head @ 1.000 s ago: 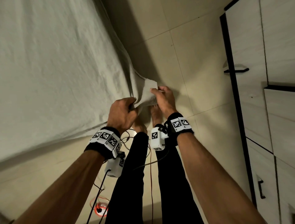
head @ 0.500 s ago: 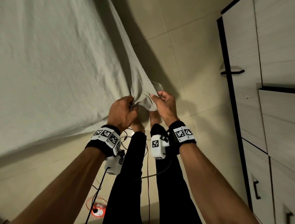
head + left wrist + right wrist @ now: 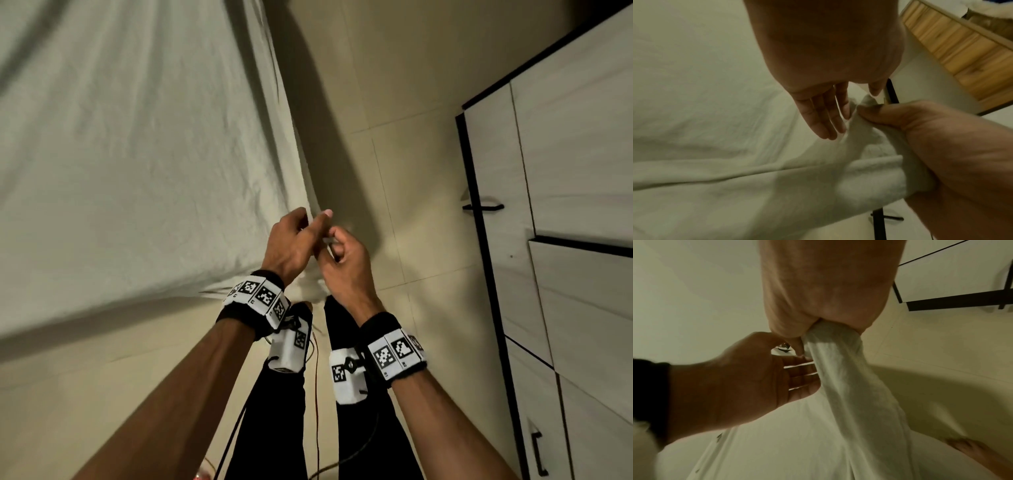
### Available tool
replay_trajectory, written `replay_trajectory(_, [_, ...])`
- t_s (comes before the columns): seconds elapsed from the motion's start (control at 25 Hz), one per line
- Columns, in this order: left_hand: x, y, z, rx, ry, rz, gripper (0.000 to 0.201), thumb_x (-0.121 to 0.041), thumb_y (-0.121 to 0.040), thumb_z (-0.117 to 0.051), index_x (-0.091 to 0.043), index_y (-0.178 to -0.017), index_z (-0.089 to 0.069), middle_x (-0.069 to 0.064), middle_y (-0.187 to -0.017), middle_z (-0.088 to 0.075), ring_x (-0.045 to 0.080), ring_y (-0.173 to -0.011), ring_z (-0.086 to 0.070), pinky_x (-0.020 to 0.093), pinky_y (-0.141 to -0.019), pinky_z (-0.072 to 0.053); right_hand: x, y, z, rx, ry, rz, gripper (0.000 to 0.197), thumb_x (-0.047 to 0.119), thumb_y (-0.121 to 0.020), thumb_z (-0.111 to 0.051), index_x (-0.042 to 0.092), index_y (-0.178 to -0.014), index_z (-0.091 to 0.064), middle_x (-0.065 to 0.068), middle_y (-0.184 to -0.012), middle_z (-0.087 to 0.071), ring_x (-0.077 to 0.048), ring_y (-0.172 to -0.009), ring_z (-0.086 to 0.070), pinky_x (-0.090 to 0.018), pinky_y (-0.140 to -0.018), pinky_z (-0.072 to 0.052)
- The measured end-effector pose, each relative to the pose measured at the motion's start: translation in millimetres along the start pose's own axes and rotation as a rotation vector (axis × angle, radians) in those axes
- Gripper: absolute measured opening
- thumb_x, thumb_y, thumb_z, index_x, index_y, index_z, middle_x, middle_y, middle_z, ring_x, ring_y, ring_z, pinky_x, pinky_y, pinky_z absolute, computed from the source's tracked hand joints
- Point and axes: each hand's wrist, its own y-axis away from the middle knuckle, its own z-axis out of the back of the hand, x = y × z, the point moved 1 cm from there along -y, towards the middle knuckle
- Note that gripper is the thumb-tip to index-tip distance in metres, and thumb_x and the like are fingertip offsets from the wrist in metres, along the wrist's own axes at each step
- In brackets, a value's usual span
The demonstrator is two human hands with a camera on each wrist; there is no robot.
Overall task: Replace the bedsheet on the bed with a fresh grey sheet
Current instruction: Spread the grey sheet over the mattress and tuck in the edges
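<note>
The grey sheet [image 3: 137, 154] lies spread over the bed on the left, and its near corner is lifted off the mattress edge. My right hand [image 3: 346, 263] grips that corner bunched in its fist [image 3: 824, 318], and the cloth [image 3: 849, 386] hangs down from it. My left hand [image 3: 291, 240] is just left of the right hand. Its fingers [image 3: 824, 120] are straight and touch the side of the bunched cloth [image 3: 869, 170] without gripping it. The tip of the corner is hidden inside the right fist.
A pale wardrobe [image 3: 565, 171] with black trim and handles stands close on the right. Tiled floor [image 3: 394, 102] runs between it and the bed. My legs [image 3: 274, 428] and thin cables [image 3: 317, 377] are below the hands. A wooden panel [image 3: 962, 48] shows beyond the bed.
Both hands rose and lifted the sheet corner. The left hand let go of its grip and straightened its fingers. The right hand now holds the corner bunched in its fist.
</note>
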Motion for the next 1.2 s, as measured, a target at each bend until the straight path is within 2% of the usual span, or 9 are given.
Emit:
replay_trajectory(0.12, [-9, 15, 31, -0.087, 0.032, -0.01, 0.03, -0.033, -0.082, -0.055, -0.005, -0.074, -0.062, 0.012, -0.067, -0.065, 0.021, -0.061, -0.058, 0.04, -0.061, -0.05, 20, 16, -21, 0.091, 0.156, -0.014, 0.035, 0.06, -0.084, -0.067, 0.037, -0.109, -0.063, 0.01, -0.078, -0.076, -0.018, -0.063, -0.07, -0.053, -0.075, -0.06])
replay_trajectory(0.2, [-12, 32, 51, -0.129, 0.113, 0.014, 0.025, -0.028, -0.083, -0.053, -0.008, -0.072, -0.062, 0.01, -0.066, -0.066, 0.022, -0.063, -0.059, 0.042, -0.064, -0.052, 31, 25, -30, 0.138, 0.232, -0.064, 0.048, 0.075, -0.072, -0.068, 0.043, -0.107, -0.062, 0.015, -0.081, -0.077, -0.017, -0.069, -0.073, -0.056, -0.082, -0.059])
replay_trajectory(0.28, [-21, 57, 73, -0.188, 0.152, 0.023, 0.031, -0.028, -0.093, -0.054, -0.01, -0.068, -0.057, 0.001, -0.061, -0.058, 0.019, -0.061, -0.052, 0.04, -0.063, -0.046, 59, 40, -39, 0.19, 0.2, -0.083, 0.028, 0.056, -0.082, -0.074, 0.037, -0.1, -0.065, 0.014, -0.083, -0.077, -0.01, -0.07, -0.073, -0.048, -0.08, -0.06])
replay_trajectory(0.36, [-34, 81, 96, -0.26, 0.168, 0.013, 0.039, -0.026, -0.101, -0.053, -0.015, -0.063, -0.049, -0.005, -0.058, -0.049, 0.016, -0.058, -0.044, 0.034, -0.061, -0.038, 89, 55, -48, 0.248, 0.101, -0.093, 0.009, 0.021, -0.094, -0.074, 0.023, -0.095, -0.066, 0.004, -0.076, -0.074, -0.007, -0.057, -0.066, -0.033, -0.058, -0.056])
replay_trajectory(0.48, [-56, 115, 135, -0.358, 0.186, -0.015, 0.039, -0.023, -0.102, -0.051, -0.019, -0.063, -0.047, -0.006, -0.059, -0.05, 0.016, -0.059, -0.044, 0.033, -0.061, -0.038, 134, 77, -62, 0.358, 0.095, -0.072, 0.015, 0.001, -0.094, -0.067, 0.016, -0.093, -0.068, 0.003, -0.071, -0.071, -0.005, -0.053, -0.059, -0.021, -0.049, -0.046])
replay_trajectory(0.64, [-83, 152, 188, -0.46, 0.201, -0.041, 0.036, -0.02, -0.102, -0.051, -0.017, -0.066, -0.048, -0.007, -0.059, -0.05, 0.014, -0.058, -0.044, 0.033, -0.058, -0.035, 189, 90, -78, 0.356, 0.082, -0.059, 0.017, 0.007, -0.097, -0.063, 0.021, -0.095, -0.073, 0.005, -0.081, -0.074, -0.007, -0.068, -0.065, -0.02, -0.057, -0.049])
replay_trajectory(0.84, [-120, 204, 245, -0.557, 0.237, -0.108, 0.039, -0.017, -0.104, -0.05, -0.019, -0.065, -0.047, -0.009, -0.057, -0.046, 0.002, -0.049, -0.037, 0.029, -0.055, -0.032, 271, 104, -115, 0.396, -0.109, -0.115, 0.02, 0.031, -0.104, -0.058, 0.013, -0.108, -0.066, -0.003, -0.081, -0.071, -0.017, -0.064, -0.066, -0.022, -0.052, -0.051])
replay_trajectory(1.0, [-136, 234, 283, -0.607, 0.254, -0.185, 0.04, -0.022, -0.105, -0.049, -0.02, -0.065, -0.047, -0.009, -0.059, -0.049, 0.009, -0.056, -0.041, 0.033, -0.058, -0.035, 324, 108, -149, 0.447, -0.158, -0.09, 0.037, 0.05, -0.102, -0.058, 0.015, -0.113, -0.064, -0.004, -0.084, -0.074, -0.018, -0.068, -0.071, -0.03, -0.061, -0.054])
replay_trajectory(1.2, [-124, 264, 334, -0.695, 0.232, -0.23, 0.034, -0.027, -0.101, -0.05, -0.016, -0.07, -0.057, -0.003, -0.066, -0.061, 0.019, -0.066, -0.055, 0.039, -0.067, -0.045, 373, 100, -202, 0.458, -0.166, -0.108, 0.037, 0.043, -0.1, -0.063, 0.013, -0.122, -0.063, -0.011, -0.095, -0.076, -0.017, -0.066, -0.072, -0.025, -0.059, -0.053])
